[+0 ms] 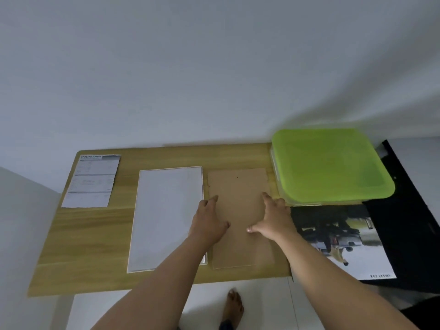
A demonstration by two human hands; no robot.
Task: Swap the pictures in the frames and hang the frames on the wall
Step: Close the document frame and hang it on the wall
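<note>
On cardboard [238, 184], left hand [209, 222], right hand [273, 219] lie spread.

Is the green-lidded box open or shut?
Shut: the green lid lies flat over the clear box, covering its whole top.

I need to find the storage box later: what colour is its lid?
The lid is bright lime green, plain, best seen in the head view.
</note>
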